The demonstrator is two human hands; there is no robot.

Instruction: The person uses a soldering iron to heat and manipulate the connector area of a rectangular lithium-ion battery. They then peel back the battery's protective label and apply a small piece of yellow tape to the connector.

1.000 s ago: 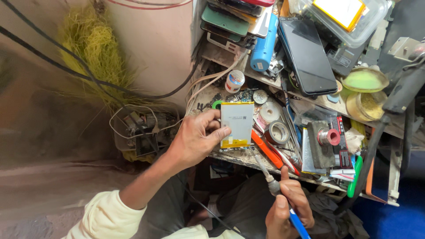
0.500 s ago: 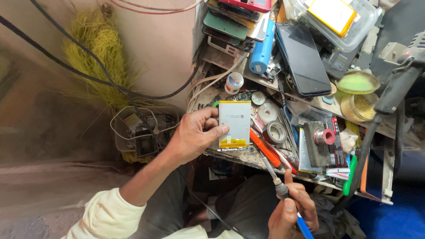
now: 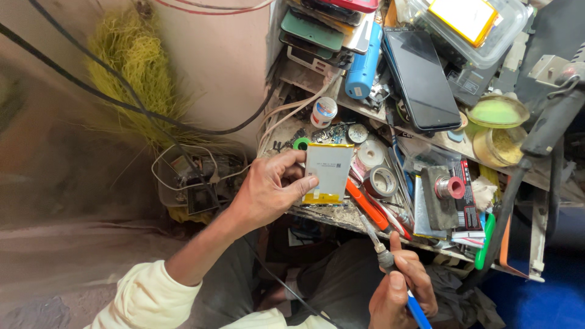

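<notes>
Your left hand point(image 3: 268, 189) pinches a flat white battery point(image 3: 327, 172) at frame centre, thumb and fingers clamped on its left edge; yellow tape runs along its top and bottom edges, and a small dark label sits near its top. Your right hand point(image 3: 402, 289), at bottom centre, is closed around a soldering iron point(image 3: 390, 268) with a blue handle, its tip pointing up-left toward the battery's lower right corner but apart from it.

Just right of the battery lie an orange tool point(image 3: 367, 205) and two tape rolls point(image 3: 382, 181). Further right, a grey block carries a pink spool point(image 3: 451, 187), beside a red-and-black printed pack point(image 3: 468, 207).

Above the battery stand a small white jar point(image 3: 323, 111) with a blue top and a blue cylinder point(image 3: 364, 67). A dark phone point(image 3: 421, 78) lies screen-up in the upper right, next to a stack of phones point(image 3: 317, 27). At the top right, a clear box point(image 3: 475, 27) holds a yellow pack. Two round tins point(image 3: 498, 128), green and yellow inside, sit at the right edge. A black cable point(image 3: 122, 100) crosses the upper left over yellow fibres point(image 3: 131, 67).
</notes>
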